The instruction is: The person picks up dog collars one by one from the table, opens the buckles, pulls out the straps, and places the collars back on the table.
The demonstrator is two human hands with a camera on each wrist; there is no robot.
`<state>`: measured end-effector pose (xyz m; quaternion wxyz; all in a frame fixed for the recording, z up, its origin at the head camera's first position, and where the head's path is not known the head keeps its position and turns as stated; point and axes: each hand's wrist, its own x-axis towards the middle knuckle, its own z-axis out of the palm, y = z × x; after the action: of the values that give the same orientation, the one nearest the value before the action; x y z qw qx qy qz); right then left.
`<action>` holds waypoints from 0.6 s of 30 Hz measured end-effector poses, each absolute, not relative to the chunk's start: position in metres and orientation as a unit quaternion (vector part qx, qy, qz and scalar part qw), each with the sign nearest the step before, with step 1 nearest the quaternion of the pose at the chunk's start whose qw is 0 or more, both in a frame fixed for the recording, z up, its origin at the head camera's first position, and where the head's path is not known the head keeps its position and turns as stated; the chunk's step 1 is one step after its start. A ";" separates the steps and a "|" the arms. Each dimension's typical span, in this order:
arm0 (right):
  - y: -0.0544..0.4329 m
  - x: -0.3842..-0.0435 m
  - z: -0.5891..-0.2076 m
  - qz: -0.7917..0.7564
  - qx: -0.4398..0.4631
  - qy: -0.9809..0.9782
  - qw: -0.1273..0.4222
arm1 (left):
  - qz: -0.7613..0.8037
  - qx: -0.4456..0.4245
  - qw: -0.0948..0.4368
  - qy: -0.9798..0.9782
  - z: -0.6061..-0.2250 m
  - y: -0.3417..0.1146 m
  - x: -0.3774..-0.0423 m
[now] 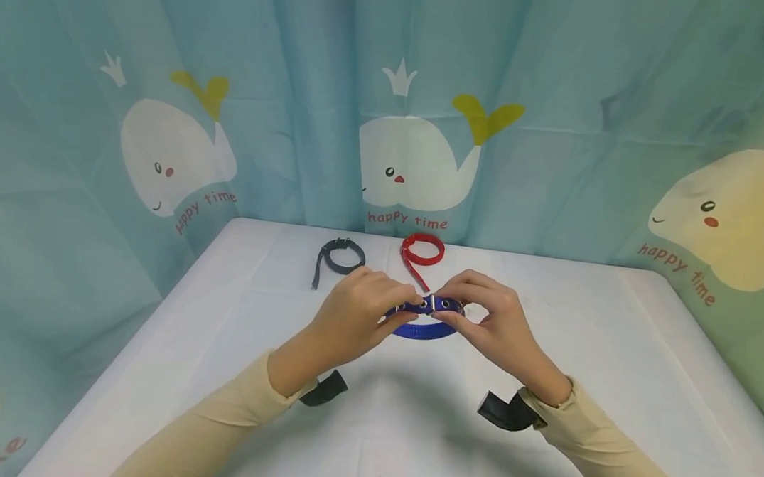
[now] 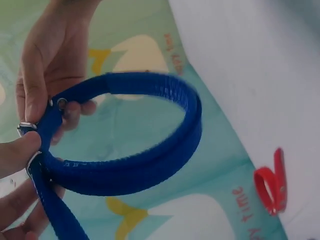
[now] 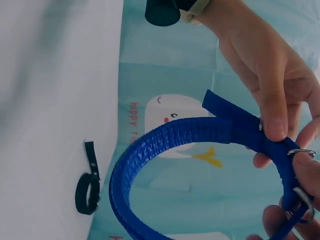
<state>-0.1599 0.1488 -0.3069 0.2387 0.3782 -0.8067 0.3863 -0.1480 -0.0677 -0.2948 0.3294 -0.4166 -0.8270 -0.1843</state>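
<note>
Head view, centre: the looped blue collar (image 1: pixel 424 331) is pinched by left hand (image 1: pixel 362 312) and right hand (image 1: pixel 490 311), fastening seemingly unfinished. Above, black collar (image 1: pixel 343 269) and red collar (image 1: pixel 424 262) are left untouched.

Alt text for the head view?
Left hand and right hand hold a blue strap either side of its buckle, above a white table. A black strap and a red strap lie beyond, before a curtain.
</note>
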 end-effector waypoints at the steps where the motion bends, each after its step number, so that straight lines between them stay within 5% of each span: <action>1: 0.149 -0.160 -0.307 0.390 0.376 -0.807 0.235 | -0.191 -0.413 0.321 -0.831 -0.295 -0.067 -0.148; 10: 0.157 -0.161 -0.302 0.427 0.310 -0.841 0.120 | -0.367 -0.300 0.228 -0.850 -0.296 -0.070 -0.149; 18: 0.155 -0.159 -0.302 0.445 0.334 -0.813 0.170 | -0.410 -0.281 0.173 -0.851 -0.296 -0.068 -0.150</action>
<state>-0.1591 0.1554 -0.3021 0.1697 0.3337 -0.8133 0.4453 -0.1503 -0.0679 -0.2962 0.1728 -0.2808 -0.8506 -0.4096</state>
